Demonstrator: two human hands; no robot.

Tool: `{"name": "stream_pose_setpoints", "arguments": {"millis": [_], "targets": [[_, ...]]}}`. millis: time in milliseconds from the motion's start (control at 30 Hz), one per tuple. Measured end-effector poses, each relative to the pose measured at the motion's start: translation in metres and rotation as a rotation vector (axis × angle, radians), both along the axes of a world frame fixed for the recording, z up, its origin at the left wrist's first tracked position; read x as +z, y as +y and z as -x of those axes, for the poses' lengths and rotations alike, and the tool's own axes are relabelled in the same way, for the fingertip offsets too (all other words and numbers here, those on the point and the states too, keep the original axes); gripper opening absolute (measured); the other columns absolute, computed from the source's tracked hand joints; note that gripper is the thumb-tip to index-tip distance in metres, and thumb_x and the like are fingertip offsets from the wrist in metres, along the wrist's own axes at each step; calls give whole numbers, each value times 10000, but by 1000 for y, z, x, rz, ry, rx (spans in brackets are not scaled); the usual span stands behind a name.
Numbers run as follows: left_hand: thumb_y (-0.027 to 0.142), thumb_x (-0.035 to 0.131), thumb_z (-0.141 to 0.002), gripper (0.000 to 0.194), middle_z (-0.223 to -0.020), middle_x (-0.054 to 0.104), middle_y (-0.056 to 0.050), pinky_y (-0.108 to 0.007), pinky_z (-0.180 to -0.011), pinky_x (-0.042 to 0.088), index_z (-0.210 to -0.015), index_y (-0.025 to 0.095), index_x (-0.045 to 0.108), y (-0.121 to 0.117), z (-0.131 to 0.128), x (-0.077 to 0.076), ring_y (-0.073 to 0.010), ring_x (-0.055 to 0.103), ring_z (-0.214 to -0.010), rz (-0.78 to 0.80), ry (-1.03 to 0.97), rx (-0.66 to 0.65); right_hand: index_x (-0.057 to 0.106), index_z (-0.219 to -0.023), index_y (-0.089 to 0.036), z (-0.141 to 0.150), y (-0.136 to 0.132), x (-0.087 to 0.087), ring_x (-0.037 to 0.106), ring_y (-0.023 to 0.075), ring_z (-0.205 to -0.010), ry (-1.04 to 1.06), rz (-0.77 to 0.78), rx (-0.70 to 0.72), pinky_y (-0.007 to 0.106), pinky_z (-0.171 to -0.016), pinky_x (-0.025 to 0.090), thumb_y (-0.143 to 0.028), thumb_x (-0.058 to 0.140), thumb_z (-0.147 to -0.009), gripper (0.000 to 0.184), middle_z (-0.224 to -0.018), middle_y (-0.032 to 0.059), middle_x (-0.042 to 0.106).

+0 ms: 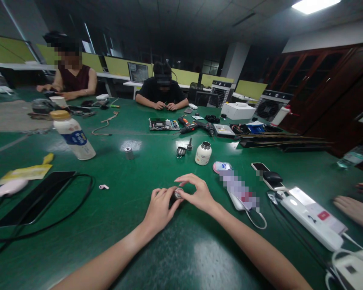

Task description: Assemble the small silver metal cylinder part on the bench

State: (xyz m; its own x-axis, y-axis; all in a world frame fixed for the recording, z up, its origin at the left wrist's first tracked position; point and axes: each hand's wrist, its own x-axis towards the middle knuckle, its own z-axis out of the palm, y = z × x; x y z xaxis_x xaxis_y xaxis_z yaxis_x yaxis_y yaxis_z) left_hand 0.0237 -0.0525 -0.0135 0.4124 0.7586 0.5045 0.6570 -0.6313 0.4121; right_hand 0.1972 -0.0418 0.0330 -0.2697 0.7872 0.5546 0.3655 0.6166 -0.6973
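Observation:
My left hand [159, 206] is closed around a small round silvery piece [178, 193], low over the green table. My right hand [197, 194] meets it from the other side, thumb against the piece and forefinger curved above it. Most of the piece is hidden by my fingers. Beyond my hands a small white bottle [203, 154] with a printed pattern stands upright, its metal mouth uncovered. Left of it lie a dark metal cap-like part [180, 152] with a wire loop and a small dark stem-like part [189, 144]. Farther left stands a short metal cylinder [128, 153].
A milk bottle [74, 137], a black tablet [33, 197] with a cable and a white earbud [103, 187] are on the left. Phones [268, 176] and a white power strip [311, 219] lie right, near another person's hand [355, 211]. A circuit board [163, 124] and drills [196, 127] sit farther back.

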Motion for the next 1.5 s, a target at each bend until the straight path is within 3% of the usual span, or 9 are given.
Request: {"name": "stream_pose_setpoints", "arguments": {"millis": [100, 300, 433, 667, 833, 1033, 1367, 1500], "targets": [[334, 506, -932, 239, -951, 675, -65, -406, -840, 383, -1117, 187, 539, 1, 0, -2, -225, 619, -868, -5, -1, 6, 680, -1053, -263, 1, 1, -5, 649, 193, -1050, -11, -32, 36, 375, -970, 463, -183, 672, -801, 264, -1111, 26, 696], [350, 502, -937, 269, -998, 673, -67, -407, -840, 381, -1156, 195, 519, 2, 0, -4, -221, 619, -881, 16, -1, -2, 682, -1050, -244, 5, 0, -15, 713, 173, -801, 118, 123, -6, 335, -840, 542, -295, 724, -771, 287, -996, 26, 723], [334, 510, -930, 281, -1024, 676, -75, -410, -850, 381, -1176, 198, 516, 2, 0, -4, -228, 618, -902, 11, 2, -4, 674, -1039, -228, 6, 0, -14, 696, 159, -774, 158, 169, -19, 317, -805, 549, -285, 756, -722, 333, -955, 27, 709], [339, 497, -935, 247, -996, 680, -65, -397, -840, 385, -1141, 209, 533, 1, -1, 0, -220, 617, -879, 18, 8, -8, 584, -1190, -219, -3, 4, -5, 675, 127, -809, 116, 288, 135, 315, -843, 530, -195, 706, -741, 466, -1093, 55, 661], [329, 495, -935, 245, -1000, 676, -74, -407, -853, 383, -1139, 202, 536, -1, 0, 3, -223, 611, -880, 24, 2, 2, 603, -1162, -235, 0, 1, -4, 671, 130, -808, 63, 188, 89, 337, -872, 515, -138, 633, -774, 401, -1083, 36, 665], [335, 502, -924, 227, -935, 674, -68, -408, -831, 399, -1095, 195, 554, 0, 0, 2, -226, 613, -841, 18, -1, 19, 615, -1178, -273, 3, 0, -8, 661, 178, -1009, 31, 110, 85, 401, -1008, 437, -154, 615, -818, 379, -1175, 32, 666], [299, 536, -909, 260, -959, 677, -72, -410, -829, 405, -1139, 179, 552, 1, 0, -1, -235, 613, -868, -40, 13, 6, 661, -1064, -228, 10, -3, -14, 674, 136, -756, 138, 120, -17, 298, -784, 541, -204, 689, -773, 293, -1021, 32, 699], [311, 533, -909, 257, -987, 686, -72, -407, -821, 414, -1133, 189, 560, 1, 1, -1, -233, 624, -866, -61, -3, -1, 672, -1040, -230, 11, -3, -17, 663, 128, -692, 169, 129, -78, 314, -796, 542, -237, 746, -721, 328, -989, 28, 703]]}}
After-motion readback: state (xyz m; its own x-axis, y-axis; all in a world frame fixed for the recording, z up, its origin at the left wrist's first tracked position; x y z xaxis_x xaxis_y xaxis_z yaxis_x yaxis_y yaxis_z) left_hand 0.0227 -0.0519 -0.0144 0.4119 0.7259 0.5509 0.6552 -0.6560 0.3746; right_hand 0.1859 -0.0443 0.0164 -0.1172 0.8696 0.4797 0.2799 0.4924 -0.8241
